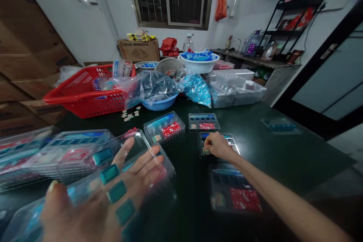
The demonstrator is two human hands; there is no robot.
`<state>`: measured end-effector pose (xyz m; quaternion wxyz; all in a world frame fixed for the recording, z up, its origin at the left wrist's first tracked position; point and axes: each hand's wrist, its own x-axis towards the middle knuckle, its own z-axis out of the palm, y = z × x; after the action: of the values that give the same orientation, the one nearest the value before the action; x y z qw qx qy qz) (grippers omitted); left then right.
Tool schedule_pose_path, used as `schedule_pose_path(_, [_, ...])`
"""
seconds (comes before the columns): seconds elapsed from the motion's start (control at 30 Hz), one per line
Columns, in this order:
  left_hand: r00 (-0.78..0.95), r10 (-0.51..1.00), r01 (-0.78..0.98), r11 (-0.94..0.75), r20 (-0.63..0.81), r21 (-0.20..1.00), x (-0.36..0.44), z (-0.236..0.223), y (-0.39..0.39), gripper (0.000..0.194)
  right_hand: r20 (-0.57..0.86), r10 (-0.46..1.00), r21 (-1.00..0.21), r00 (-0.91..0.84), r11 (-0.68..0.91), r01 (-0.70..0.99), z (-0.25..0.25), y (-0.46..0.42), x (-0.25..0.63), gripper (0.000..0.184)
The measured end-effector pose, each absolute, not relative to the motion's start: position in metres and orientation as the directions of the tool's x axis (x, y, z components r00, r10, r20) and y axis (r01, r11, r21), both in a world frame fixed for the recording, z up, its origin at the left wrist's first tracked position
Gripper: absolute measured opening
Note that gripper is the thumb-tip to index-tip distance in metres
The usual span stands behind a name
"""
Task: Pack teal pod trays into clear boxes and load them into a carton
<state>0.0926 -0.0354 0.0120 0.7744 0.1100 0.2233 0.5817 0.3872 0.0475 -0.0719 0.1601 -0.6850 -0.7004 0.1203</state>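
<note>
My left hand (pixel 104 185) spreads its fingers low at the left, behind a clear plastic tray (pixel 150 159) that it seems to hold, with several teal blocks (pixel 117 191) in the plastic. My right hand (pixel 218 145) curls down into a small clear tray (pixel 218 138), its fingertips against a small tan piece (pixel 206 151). Whether that piece is gripped is hidden. Near my right forearm lies a larger tray with a red card (pixel 235 193). More filled trays (pixel 164 128) stand on the dark green table (pixel 283 159), and a stack of trays (pixel 28 155) lies at the left.
A red plastic basket (pixel 85 94), a bulging plastic bag in a blue bowl (pixel 161 103), and a white basin of blue items (pixel 198 62) stand along the table's far side. Cardboard boxes (pixel 25 53) rise at the left. A black shelf (pixel 295 22) stands at the right.
</note>
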Motion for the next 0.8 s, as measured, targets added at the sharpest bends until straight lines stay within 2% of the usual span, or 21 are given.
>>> schedule_pose_path(0.1, [0.096,0.979,-0.851,0.176,-0.182,0.495,0.113,0.03,-0.044,0.078,0.053,0.998,-0.342,0.026,-0.006,0.94,-0.074,0.043,0.387,0.008])
schedule_pose_path(0.3, [0.196,0.962,-0.751,0.271,-0.19,0.603,0.135,0.035,-0.034,0.074,0.124,0.992,-0.246,0.024,0.008,0.969,-0.066,0.032,0.375,0.01])
schedule_pose_path(0.4, [0.197,0.968,-0.719,0.249,-0.153,0.649,0.15,0.032,-0.02,0.071,0.177,0.984,-0.24,0.007,0.036,0.97,-0.059,0.025,0.38,0.007])
schedule_pose_path(0.5, [0.306,0.945,-0.672,0.299,-0.113,0.678,0.171,0.029,-0.002,0.071,0.22,0.975,-0.269,-0.013,0.074,0.96,-0.05,0.005,0.394,0.009])
schedule_pose_path(0.6, [0.472,0.877,-0.633,0.405,-0.085,0.66,0.194,0.023,0.021,0.074,0.303,0.947,-0.31,-0.103,0.2,0.929,-0.045,-0.037,0.402,0.01])
schedule_pose_path(0.7, [0.578,0.815,-0.606,0.459,-0.037,0.65,0.216,0.014,0.044,0.076,0.378,0.891,-0.277,-0.253,0.37,0.887,-0.057,-0.083,0.395,0.04])
schedule_pose_path(0.8, [0.671,0.742,-0.495,0.462,-0.014,0.736,0.237,0.01,0.063,0.078,0.398,0.855,-0.189,-0.331,0.43,0.883,-0.085,-0.11,0.383,0.061])
